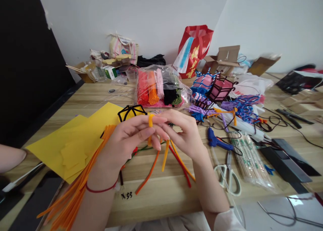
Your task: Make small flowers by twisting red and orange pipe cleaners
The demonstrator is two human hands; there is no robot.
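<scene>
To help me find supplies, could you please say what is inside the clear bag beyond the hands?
The bag holds red, orange, pink, black and green bundles; their undersides are covered.

The left hand (128,137) pinches a yellow fuzzy stem (150,121) above the wooden worktop (166,199), the right hand (185,130) just beside it — a red cord (101,191) circles the left wrist (102,180). A bundle of orange stems (82,177) lies near yellow sheets (101,115). Beyond sits a clear bag (186,93) of coloured stems (143,86); to the right, a blue glue gun (219,142) lies beside scissors (229,163).
</scene>
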